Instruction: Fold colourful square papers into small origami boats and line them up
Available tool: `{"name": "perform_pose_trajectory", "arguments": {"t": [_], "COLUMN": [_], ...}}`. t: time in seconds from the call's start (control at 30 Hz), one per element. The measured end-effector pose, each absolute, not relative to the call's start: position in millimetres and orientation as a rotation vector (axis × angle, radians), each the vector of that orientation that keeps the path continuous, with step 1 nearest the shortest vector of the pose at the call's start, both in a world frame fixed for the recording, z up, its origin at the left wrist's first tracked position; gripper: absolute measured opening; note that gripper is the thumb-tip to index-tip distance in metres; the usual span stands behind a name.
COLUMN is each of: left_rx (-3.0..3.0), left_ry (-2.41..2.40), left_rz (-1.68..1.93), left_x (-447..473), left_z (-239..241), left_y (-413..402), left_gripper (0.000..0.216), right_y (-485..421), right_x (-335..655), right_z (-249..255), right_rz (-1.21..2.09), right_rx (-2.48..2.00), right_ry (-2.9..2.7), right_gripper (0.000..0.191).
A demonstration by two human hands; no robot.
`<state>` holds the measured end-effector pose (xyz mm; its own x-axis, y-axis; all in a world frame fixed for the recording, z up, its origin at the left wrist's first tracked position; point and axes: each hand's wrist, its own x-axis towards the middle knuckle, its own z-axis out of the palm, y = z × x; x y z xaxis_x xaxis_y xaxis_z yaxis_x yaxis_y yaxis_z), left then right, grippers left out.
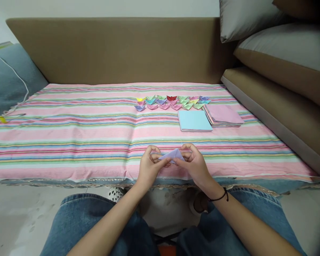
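A: Where's the piece in work?
B: The small lilac folded-paper triangle (174, 154)? Front ctr, held over the near part of the cloth, betw. both hands.
A: Fingers?
B: Closed on it, both sides. L hand (148, 164) & R hand (196, 164): thumbs on the near face, close tog. at the lower edge, other fingers at/behind the side corners. Index fingers arched up; can't tell if they touch.
A: How far along's that one?
B: Partway, I'd say. Flat faces w/ a crease, no opened-out hull or raised pts yet. Back's hidden, so exact fold stage unclear.
A: Done so far?
B: A batch of multicoloured folded-paper boats (171, 98), 3 tight rows beyond the hands, approx. 20; they overlap, so no exact count. Red, yellow, green, pink, blue, purple. Front row looks a bit short.
A: Left to do?
B: Plenty of paper: a square pale-blue-topped paper stack (195, 121) nearer than the boats, & a pink-topped paper stack (224, 113) just beside it, on the R. Tops look unfolded; can't count sheets.
A: Surroundings?
B: Boats + stacks sit on a pink striped fabric cloth (96, 124) over a seat; brown padded backrest (122, 53) behind, grey-and-brown cushions (288, 46) piled far R.
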<state>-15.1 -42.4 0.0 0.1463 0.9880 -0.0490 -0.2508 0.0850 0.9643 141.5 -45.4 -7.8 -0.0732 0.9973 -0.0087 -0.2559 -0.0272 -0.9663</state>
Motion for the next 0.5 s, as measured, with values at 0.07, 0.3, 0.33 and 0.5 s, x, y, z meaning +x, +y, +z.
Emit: {"name": "perform_pose_trajectory", "arguments": {"t": [0.07, 0.3, 0.33, 0.5], "left_rx": [1.04, 1.049, 1.042, 1.027], "left_ry": [0.942, 0.959, 0.952, 0.898], "left_rz": [1.152, 1.091, 1.071, 1.007], "left_x": [-15.8, -17.5, -18.0, -20.6], "left_z": [1.8, 6.2, 7.3, 10.1], "left_y": [-42.0, -40.7, -40.3, -38.3], "left_gripper": [0.043, 0.042, 0.042, 0.054], "right_y": [-45.0, -42.9, -42.1, -38.2], "right_x": [141.9, 143.5, 144.5, 148.7], "right_z": [-6.5, -4.5, -3.6, -2.9], "right_rz": [1.404, 1.398, 1.397, 1.387], "right_rx": [-1.002, -1.028, -1.034, -1.067], "right_ry": [-1.035, -1.065, -1.067, -1.087], "right_gripper": [0.042, 0.045, 0.046, 0.05]}}
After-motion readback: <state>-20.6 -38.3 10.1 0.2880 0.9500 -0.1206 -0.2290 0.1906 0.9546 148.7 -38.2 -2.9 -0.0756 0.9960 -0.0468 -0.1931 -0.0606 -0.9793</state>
